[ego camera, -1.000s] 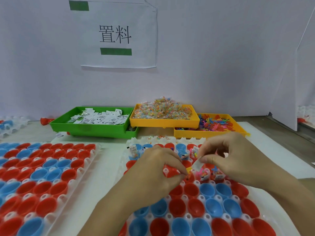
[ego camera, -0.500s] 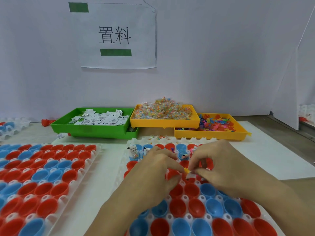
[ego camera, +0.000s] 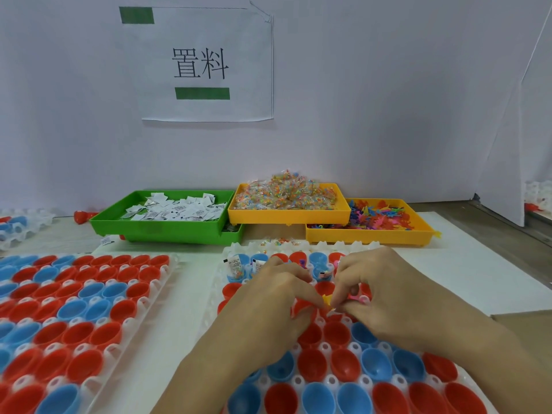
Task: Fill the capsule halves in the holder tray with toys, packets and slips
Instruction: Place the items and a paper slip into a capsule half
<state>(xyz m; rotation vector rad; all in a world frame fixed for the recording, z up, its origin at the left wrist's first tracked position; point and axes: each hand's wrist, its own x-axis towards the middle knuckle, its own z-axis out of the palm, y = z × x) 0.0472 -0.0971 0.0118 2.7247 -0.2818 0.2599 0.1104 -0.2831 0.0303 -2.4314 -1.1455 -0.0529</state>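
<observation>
A clear holder tray in front of me carries rows of red and blue capsule halves. Both hands meet over its second row. My left hand curls over a red capsule half and touches a small yellow toy with its fingertips. My right hand pinches the same yellow toy from the right, above that red half. Capsule halves in the far row hold packets and slips. What else either palm holds is hidden.
A second holder tray of red and blue halves lies at the left. Behind stand a green bin of white slips, a yellow bin of clear packets and a yellow bin of coloured toys. A white wall with a paper sign stands at the back.
The white slip seen in my right fingers a second ago is gone from view. My right hand has moved left and down to meet the left, and the yellow toy now shows between the fingertips.
</observation>
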